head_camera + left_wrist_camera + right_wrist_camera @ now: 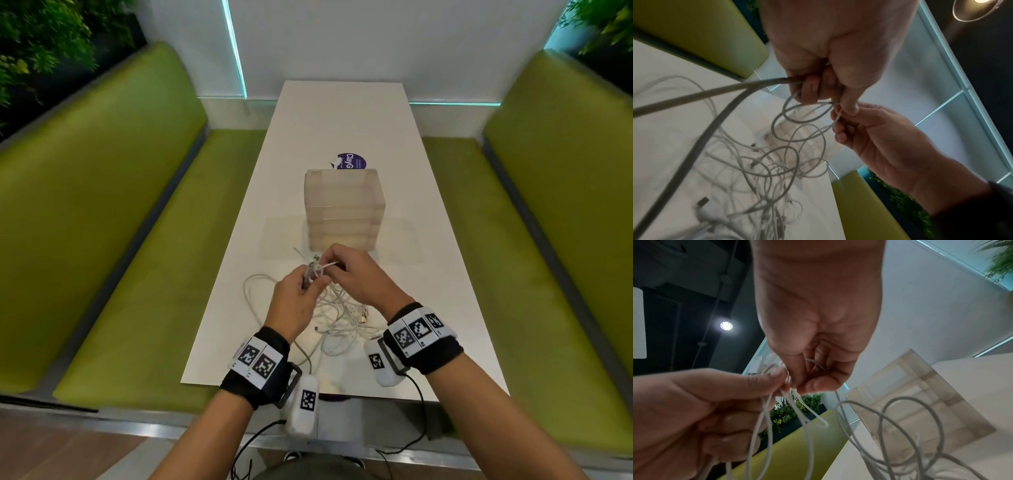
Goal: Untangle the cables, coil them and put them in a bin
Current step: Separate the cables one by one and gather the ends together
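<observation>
Cables (337,310) lie in a white tangle on the table (435,260), on its near end, with several strands lifted between both hands just above the pile. Left hand (294,298) has its fingers (813,87) curled round a bunch of strands, thumb pressed down on them. Right hand (356,274) pinches a thin loop between thumb and fingers (818,383), touching the left thumb tip. Loops hang from both grips down to the heap; which cable each strand belongs to is hard to tell in the blur. Bin (344,209), a clear box, stands upright on the table just beyond the hands, apart from the tangle. Green benches (113,219) flank the table.
</observation>
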Demonstrator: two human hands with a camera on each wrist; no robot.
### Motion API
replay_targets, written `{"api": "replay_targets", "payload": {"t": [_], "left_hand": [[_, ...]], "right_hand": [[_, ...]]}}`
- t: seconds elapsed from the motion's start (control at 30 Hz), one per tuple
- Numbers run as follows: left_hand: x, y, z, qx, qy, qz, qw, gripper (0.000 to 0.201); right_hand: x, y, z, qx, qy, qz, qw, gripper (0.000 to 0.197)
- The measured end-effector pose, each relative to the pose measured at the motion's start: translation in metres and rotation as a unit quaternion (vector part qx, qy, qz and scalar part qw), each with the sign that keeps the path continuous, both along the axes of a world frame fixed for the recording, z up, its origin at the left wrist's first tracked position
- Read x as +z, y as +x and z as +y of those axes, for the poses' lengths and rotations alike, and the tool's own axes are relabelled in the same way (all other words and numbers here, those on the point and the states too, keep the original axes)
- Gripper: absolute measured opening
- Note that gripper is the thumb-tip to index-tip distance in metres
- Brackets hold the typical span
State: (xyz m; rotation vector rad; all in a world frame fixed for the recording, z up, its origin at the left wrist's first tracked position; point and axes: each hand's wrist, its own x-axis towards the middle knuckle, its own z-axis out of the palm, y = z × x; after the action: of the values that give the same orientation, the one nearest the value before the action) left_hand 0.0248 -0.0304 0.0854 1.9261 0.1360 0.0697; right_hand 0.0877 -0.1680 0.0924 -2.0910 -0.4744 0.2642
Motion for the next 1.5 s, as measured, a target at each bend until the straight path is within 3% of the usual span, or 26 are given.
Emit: {"api": "replay_targets", "payload": {"t": [0.1,0.27,0.43,0.57,0.7,0.87,1.23,1.37,1.5], "left_hand": [[-0.001,0.000,0.012,0.040,0.049,-0.051,0.997,0.025],[0.000,-0.002,0.019,0.002,0.066,-0.078,0.995,0.022],[-0.001,-0.004,0.021,0.026,0.076,-0.125,0.989,0.024],[-0.001,-0.006,0.022,0.012,0.083,-0.132,0.988,0.014],[-0.008,-0.005,0.026,-0.037,0.087,-0.109,0.990,0.020],[0.000,-0.007,0.030,-0.068,0.136,-0.098,0.983,0.027],[0.034,-0.020,0.048,0.052,0.002,-0.175,0.983,0.016],[0.044,-0.021,0.061,0.064,-0.001,-0.191,0.979,0.015],[0.032,-0.020,0.066,0.049,-0.009,-0.135,0.990,0.023]], "right_hand": [[0.006,-0.003,-0.001,0.035,-0.031,0.011,0.999,0.006],[0.016,-0.007,0.000,0.058,-0.041,0.008,0.997,0.013],[0.025,-0.008,-0.002,0.099,-0.091,0.005,0.991,0.019],[0.031,-0.010,-0.003,0.143,-0.162,0.005,0.976,0.024],[0.037,-0.012,-0.004,0.175,-0.179,0.014,0.968,0.025],[0.022,-0.005,-0.001,0.110,-0.150,-0.011,0.982,0.018],[-0.058,0.045,-0.023,-0.023,-0.283,-0.034,0.958,0.022],[-0.060,0.049,-0.036,-0.058,-0.231,-0.019,0.971,0.017],[-0.037,0.032,-0.036,-0.058,-0.064,0.007,0.996,0.005]]}}
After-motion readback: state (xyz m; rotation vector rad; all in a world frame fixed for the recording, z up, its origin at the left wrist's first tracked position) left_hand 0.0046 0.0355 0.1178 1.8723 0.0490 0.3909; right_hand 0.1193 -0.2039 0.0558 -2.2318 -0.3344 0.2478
